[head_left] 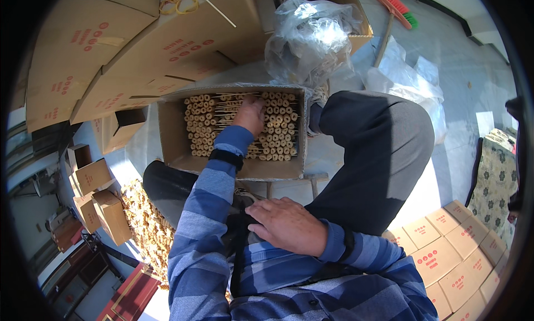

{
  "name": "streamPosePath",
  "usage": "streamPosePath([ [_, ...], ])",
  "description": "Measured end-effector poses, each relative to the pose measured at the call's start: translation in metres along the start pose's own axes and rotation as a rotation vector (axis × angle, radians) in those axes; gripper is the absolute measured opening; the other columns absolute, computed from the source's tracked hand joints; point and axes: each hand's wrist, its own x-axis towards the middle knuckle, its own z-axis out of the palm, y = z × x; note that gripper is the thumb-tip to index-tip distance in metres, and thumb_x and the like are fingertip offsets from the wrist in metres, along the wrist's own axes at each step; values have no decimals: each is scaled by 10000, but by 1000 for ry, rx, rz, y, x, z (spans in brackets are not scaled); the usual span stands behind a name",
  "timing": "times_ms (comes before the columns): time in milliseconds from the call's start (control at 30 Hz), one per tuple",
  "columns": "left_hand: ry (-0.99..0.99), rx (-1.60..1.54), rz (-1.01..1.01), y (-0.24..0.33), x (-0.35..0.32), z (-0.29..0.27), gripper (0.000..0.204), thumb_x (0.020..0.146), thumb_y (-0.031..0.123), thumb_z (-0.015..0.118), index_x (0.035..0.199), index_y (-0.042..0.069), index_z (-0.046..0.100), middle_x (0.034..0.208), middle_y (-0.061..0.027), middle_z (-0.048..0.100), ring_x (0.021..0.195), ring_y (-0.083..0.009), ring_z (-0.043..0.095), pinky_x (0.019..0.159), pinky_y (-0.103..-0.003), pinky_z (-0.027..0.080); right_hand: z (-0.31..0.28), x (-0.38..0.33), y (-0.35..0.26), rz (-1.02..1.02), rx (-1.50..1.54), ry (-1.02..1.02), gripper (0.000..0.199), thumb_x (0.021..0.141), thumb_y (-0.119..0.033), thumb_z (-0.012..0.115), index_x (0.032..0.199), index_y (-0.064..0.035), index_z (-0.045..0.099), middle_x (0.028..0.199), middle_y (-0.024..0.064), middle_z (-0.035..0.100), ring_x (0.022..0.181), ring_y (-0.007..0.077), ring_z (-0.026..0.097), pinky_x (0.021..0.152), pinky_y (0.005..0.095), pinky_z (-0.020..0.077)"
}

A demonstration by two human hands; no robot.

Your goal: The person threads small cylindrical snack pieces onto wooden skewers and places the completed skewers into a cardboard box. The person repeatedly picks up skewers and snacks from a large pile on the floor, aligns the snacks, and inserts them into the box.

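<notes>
A cardboard box (172, 161) stands open in front of me between my legs. In it lie stacked pale tan rolls with round holes in their ends, in a left block (201, 121) and a right block (280, 126). Thin wooden sticks (224, 110) lie across the gap between the blocks. My left hand (250, 116) reaches into this gap, its fingers bent down onto the sticks; its palm side is hidden, so what it grips cannot be made out. Below the box, my right hand (290, 225) rests over my lap, fingers stretched out and holding nothing.
Crumpled clear plastic (311, 37) sits by an open carton behind the box. Large flat cardboard (189, 40) leans at the far left. Closed cartons (445, 260) are stacked at the lower right. A broom (394, 8) lies far right; a tan heap (146, 221) spreads left.
</notes>
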Motion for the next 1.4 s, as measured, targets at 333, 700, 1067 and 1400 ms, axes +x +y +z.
streamPosePath([
  [333, 41, 151, 151, 31, -9, -13, 274, 881, 194, 746, 1082, 15, 699, 1113, -218, 622, 1018, -411, 636, 901, -475, 534, -1, -2, 2, 3, 12, 5, 387, 966, -270, 660, 1242, -1, 629, 1138, 138, 670, 1044, 302, 655, 915, 411, 502],
  [700, -54, 40, -68, 23, 3, 18, 258, 900, 226, 755, 1017, 5, 695, 1112, -248, 618, 964, -427, 664, 875, -492, 546, -2, 1, -1, 12, 11, -16, 393, 957, -268, 670, 1250, -10, 624, 1159, 137, 669, 1054, 309, 656, 922, 417, 502],
  [1067, 213, -57, -36, 15, -99, -111, 238, 942, 156, 699, 1101, -15, 651, 1063, -183, 635, 903, -339, 660, 810, -387, 544, 4, 1, 1, 29, -28, -32, 371, 974, -271, 636, 1226, 1, 630, 1104, 180, 672, 1017, 376, 651, 900, 457, 524],
  [1400, 872, -450, -941, -131, -469, -128, 315, 1003, 244, 668, 1213, 11, 645, 981, -53, 692, 826, -108, 613, 747, -263, 514, 25, 18, -10, 22, -182, -172, 378, 1004, -294, 598, 1241, -4, 647, 1191, 207, 682, 1081, 393, 655, 920, 423, 526],
])
